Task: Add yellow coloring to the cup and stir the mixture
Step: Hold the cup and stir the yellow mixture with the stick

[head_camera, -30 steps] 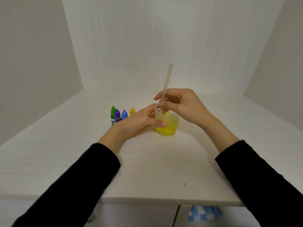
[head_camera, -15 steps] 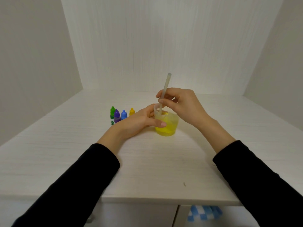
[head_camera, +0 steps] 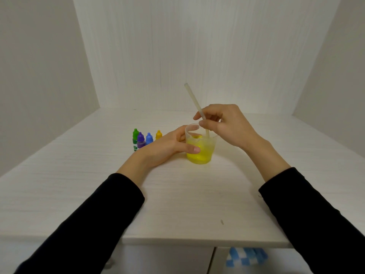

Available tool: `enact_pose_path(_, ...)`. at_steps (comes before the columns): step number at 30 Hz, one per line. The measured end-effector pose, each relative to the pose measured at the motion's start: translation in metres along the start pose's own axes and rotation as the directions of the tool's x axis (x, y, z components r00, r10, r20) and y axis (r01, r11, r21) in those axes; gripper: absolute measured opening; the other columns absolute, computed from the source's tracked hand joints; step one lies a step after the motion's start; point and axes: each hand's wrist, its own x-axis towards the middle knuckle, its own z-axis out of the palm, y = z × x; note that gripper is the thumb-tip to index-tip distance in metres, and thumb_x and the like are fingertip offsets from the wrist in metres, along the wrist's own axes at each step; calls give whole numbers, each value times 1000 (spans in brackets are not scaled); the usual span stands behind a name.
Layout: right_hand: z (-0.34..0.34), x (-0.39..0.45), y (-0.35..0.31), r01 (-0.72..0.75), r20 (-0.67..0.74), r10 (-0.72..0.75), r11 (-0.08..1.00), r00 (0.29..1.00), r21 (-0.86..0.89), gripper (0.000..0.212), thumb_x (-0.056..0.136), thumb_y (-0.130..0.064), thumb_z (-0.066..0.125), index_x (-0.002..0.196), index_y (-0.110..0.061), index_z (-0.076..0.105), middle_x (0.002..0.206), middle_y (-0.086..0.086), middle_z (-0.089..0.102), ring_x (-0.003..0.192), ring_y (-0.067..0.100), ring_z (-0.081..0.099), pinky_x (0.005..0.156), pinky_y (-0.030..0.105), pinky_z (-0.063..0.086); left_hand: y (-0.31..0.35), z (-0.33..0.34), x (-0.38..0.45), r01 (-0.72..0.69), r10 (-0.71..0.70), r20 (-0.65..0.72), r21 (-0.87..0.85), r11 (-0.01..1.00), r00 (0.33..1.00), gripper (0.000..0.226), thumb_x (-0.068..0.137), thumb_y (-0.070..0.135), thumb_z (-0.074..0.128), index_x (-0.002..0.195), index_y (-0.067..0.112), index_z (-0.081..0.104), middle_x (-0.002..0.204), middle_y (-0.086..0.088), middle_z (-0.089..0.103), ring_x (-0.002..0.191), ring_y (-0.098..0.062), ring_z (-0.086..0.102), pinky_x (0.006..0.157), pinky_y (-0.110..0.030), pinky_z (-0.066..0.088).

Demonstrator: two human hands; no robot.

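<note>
A white table [head_camera: 79, 194] carries everything. Two black sleeves [head_camera: 94, 224] reach over it. The left hand [head_camera: 164, 147] wraps the near-left side of a clear plastic cup [head_camera: 205, 149], fingers curled against its wall; the cup stands near the table's middle, holding yellow liquid. The right hand [head_camera: 229, 123] pinches a pale stirring stick [head_camera: 194, 101] between thumb and fingertips, its upper end tilted left, its lower end in the cup. Just left stand four dropper bottles: green [head_camera: 135, 140], purple [head_camera: 140, 140], blue [head_camera: 149, 138], yellow [head_camera: 158, 134].

Open table [head_camera: 197, 194] lies in front of the cup [head_camera: 201, 149] and to its right. Four bottles [head_camera: 145, 140] stand close on its left, walls enclosing three sides.
</note>
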Motion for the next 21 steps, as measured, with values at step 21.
enact_pose_path(21,10,-3,-8,-28,54,15,968,998,249,10,87,-14,65,96,-15,70,79,-1,73,74,13,70,79,24,55,3,1,-1,-34,34,26,7,999,999,63,77,7,69,135,9,45,135,-7,56,119,-13,57,102,-31,46)
